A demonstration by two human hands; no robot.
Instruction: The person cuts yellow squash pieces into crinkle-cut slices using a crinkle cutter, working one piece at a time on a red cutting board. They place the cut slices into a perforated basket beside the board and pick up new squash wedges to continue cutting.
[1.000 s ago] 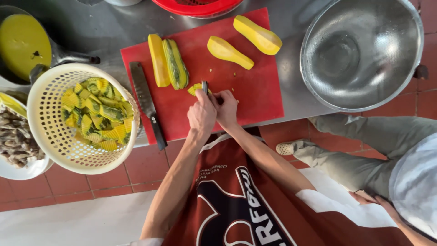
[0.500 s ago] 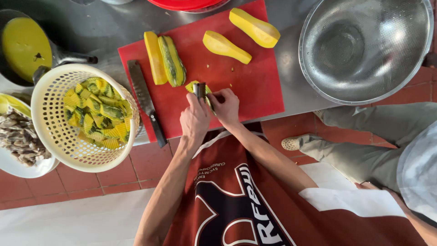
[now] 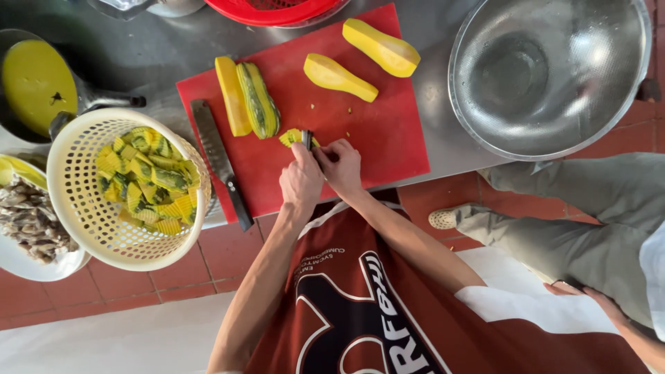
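Plate (image 3: 14,260) with brownish bits cut off at left edge; basket (image 3: 83,208) holds cut squash. Mid red board (image 3: 374,131): left hand (image 3: 301,181) closed on small dark tool (image 3: 307,138), blade mostly hidden. Right hand (image 3: 341,166) pinches ridged squash piece (image 3: 292,137), largely covered by fingers.

Two bare hands, left hand (image 3: 300,181) and right hand (image 3: 341,168), no gloves, rings or watch visible. Forearms bare to above the elbow, no sleeves in view on either arm. Dark red apron (image 3: 360,305) over the torso, thin pale strap running up from the top edge near the wrists. Large black-and-white graphic plus white lettering printed across the apron front. Smaller pale print near the upper left part of the bib. White garment (image 3: 526,305) showing beside the apron at the right side.
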